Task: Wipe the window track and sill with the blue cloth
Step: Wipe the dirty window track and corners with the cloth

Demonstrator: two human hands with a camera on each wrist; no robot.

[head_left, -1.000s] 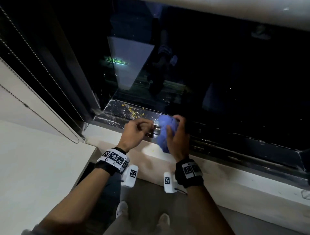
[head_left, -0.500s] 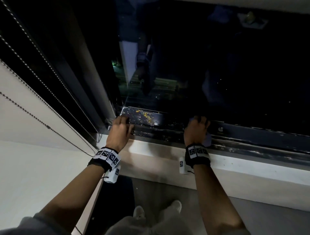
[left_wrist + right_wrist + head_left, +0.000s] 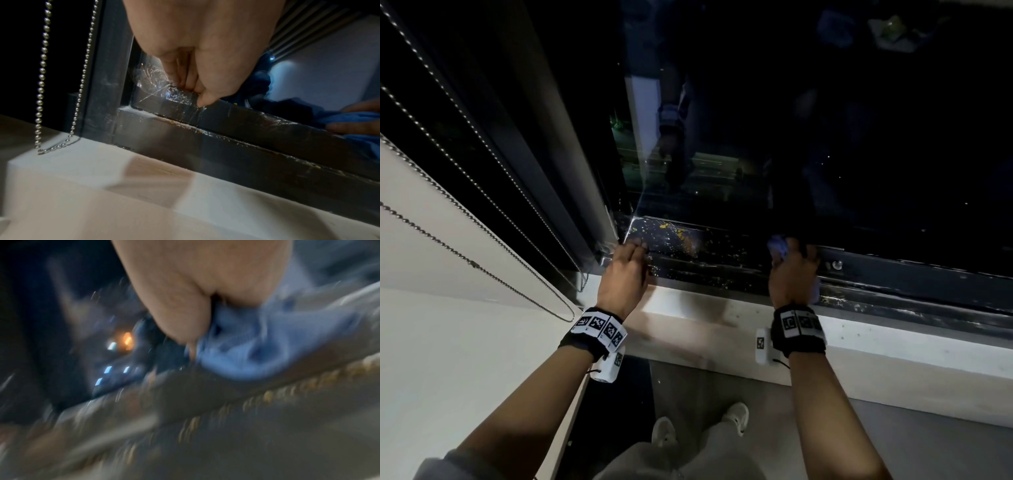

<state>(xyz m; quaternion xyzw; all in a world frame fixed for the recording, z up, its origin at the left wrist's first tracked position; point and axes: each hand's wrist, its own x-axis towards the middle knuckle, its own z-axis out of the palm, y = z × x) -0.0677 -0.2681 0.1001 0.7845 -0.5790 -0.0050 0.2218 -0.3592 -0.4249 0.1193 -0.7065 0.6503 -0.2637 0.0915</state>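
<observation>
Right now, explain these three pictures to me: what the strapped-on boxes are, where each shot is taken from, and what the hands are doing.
No machine: a person wears small cameras, one on the head and one under each patterned wristband. The head view looks down at a dark window track above a pale sill, with yellow crumbs in the track. The left hand rests near the frame corner, holding nothing. The right hand holds the blue cloth against the track. That wrist view is blurred.

Glossy, gritty dark metal track (image 3: 709,270)
</observation>
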